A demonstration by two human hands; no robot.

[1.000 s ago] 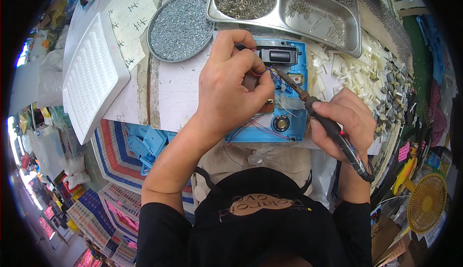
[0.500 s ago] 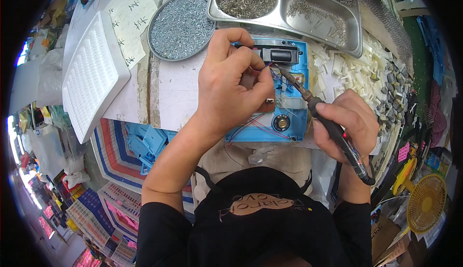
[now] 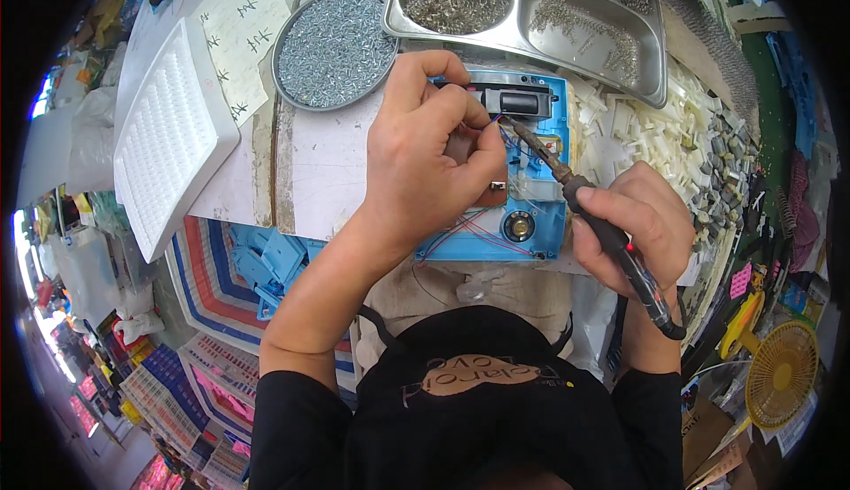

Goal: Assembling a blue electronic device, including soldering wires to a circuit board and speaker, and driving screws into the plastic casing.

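Blue plastic forms an open, boxy casing [image 3: 549, 235] lying on a worn white surface [image 3: 319, 167] in front of the person. The left hand [image 3: 431, 149] reaches over it, thumb and index fingers pinched together, apparently on a fine blue wire [image 3: 498, 119]; the exact grip is hidden. The right hand [image 3: 645, 220] wraps its fingers around a black-handled soldering iron [image 3: 613, 238] with a slim metal shaft, its tip just beside the left fingertips. A small red light glows on the handle, so the tip is presumably hot: a slip of either hand could burn those fingertips. If the shaft dips, it could scorch the casing or the black rectangular part [image 3: 524, 102] nearby. Tugging the wire could break its joint or shift the brown circuit board [image 3: 490, 198], partly covered by the left hand.
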